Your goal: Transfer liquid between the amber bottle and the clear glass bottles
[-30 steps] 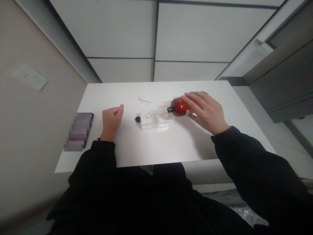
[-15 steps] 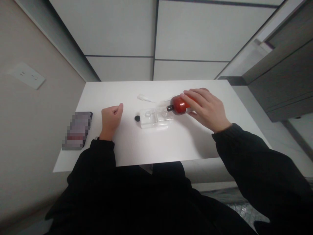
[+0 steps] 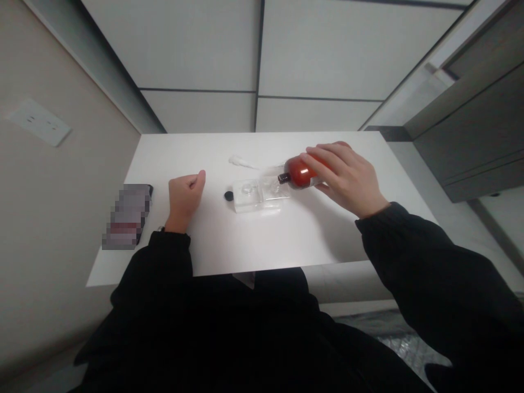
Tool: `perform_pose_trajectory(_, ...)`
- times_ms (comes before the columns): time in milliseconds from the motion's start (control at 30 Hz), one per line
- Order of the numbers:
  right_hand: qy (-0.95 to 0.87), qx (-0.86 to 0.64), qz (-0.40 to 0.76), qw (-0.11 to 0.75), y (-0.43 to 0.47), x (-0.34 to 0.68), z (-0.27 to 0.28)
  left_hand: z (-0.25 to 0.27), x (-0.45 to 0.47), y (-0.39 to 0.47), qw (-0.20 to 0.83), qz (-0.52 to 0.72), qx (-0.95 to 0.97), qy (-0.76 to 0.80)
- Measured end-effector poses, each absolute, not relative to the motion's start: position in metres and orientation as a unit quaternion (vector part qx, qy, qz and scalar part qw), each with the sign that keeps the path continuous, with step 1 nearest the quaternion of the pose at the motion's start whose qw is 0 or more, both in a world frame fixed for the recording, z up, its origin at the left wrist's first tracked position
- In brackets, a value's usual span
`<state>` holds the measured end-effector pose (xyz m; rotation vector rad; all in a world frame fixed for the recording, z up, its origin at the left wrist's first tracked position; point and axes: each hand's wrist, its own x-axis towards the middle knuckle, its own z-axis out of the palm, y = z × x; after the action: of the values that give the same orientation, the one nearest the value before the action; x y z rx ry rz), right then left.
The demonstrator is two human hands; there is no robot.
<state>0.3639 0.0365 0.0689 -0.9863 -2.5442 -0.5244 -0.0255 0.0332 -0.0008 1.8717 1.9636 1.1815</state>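
My right hand (image 3: pixel 347 177) is wrapped round a red-brown bottle (image 3: pixel 298 173), its open dark neck tipped down to the left. The bottle's mouth hangs over the right compartment of a clear plastic two-part tray (image 3: pixel 248 203). Clear liquid seems to lie in that compartment, though I cannot make out its level. A small black cap (image 3: pixel 228 196) lies just left of the tray. My left hand (image 3: pixel 185 196) rests as a closed fist on the white table, apart from the tray, with nothing showing in it.
Behind the tray lies a thin, whitish, see-through piece (image 3: pixel 242 161). A phone (image 3: pixel 127 217), its screen blurred out, sits at the left edge of the white table (image 3: pixel 245 248). A wall with a socket (image 3: pixel 41 123) rises on the left; pale panels (image 3: pixel 196 49) stand behind.
The bottle stays tilted over the tray, its neck nearly in the same place. The whole view has shifted slightly. My left fist stays put.
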Motion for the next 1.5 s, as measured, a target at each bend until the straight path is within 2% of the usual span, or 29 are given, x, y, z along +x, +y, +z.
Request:
perform_pose_trajectory(700, -0.901, -0.345, -0.204, 0.164, 0.039, 0.370, 0.072, -0.005, -0.029, 0.034, 0.088, 0.398, 0.632, 0.658)
perform_pose_trajectory(1133, -0.906, -0.357, -0.166, 0.153, 0.040, 0.370, 0.077, -0.006, -0.029, 0.035, 0.089, 0.390, 0.633, 0.662)
perform_pose_trajectory(1500, -0.903, -0.327, -0.225, 0.166, 0.038, 0.366, 0.083, -0.005, -0.028, 0.036, 0.093, 0.393, 0.637, 0.657)
